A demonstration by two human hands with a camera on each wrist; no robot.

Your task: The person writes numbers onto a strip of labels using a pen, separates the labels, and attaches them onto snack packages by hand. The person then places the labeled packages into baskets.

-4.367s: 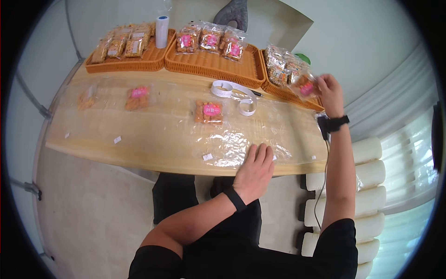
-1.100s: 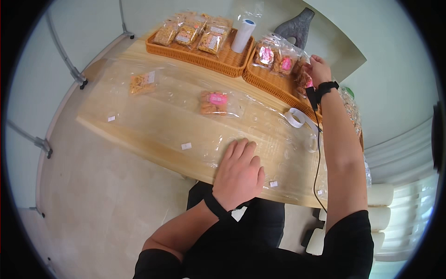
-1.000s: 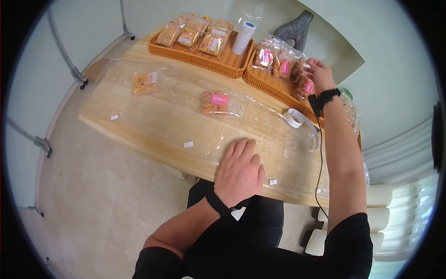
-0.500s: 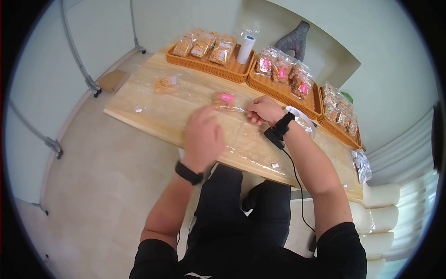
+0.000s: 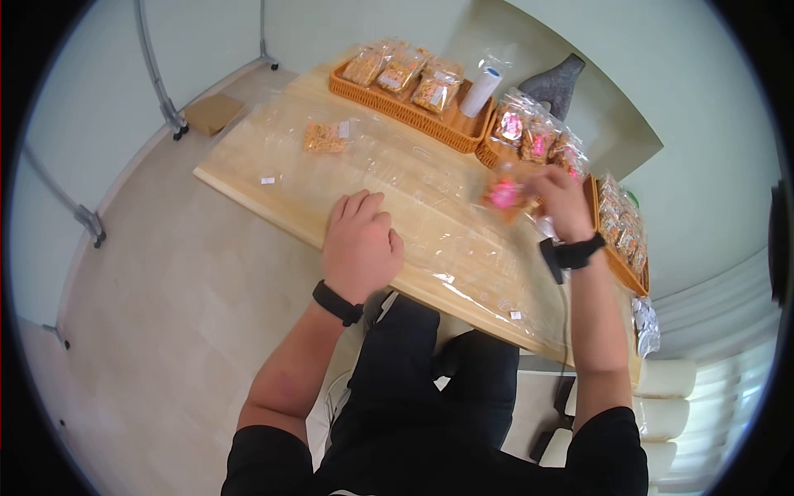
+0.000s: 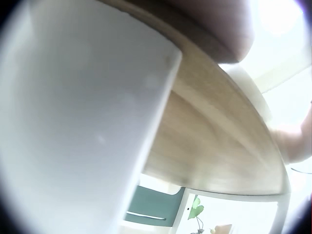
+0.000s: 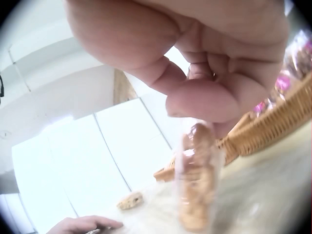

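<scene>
My right hand (image 5: 561, 202) pinches the top of a clear snack bag (image 5: 503, 195) with a pink label, blurred in the head view. In the right wrist view, thumb and fingers meet above the snack bag (image 7: 197, 178), which hangs edge-on. The bag is over the table, just in front of the middle wicker basket (image 5: 486, 154), where several pink-labelled bags (image 5: 539, 142) stand. My left hand (image 5: 361, 252) rests at the table's near edge with fingers relaxed and nothing in them. Another snack bag (image 5: 326, 138), with a white label, lies on the far left of the table.
Wicker baskets of bagged snacks line the back: a left basket (image 5: 397, 112), also holding a white roll (image 5: 480, 92), and a right basket (image 5: 626, 273). Plastic film covers the wooden table (image 5: 248, 157), bearing small white tags (image 5: 267, 180). A grey vase (image 5: 556, 86) stands behind.
My right hand left the middle basket, took the pink-labelled snack bag from the table and carried it right, toward that basket. My left hand shifted left along the table edge.
</scene>
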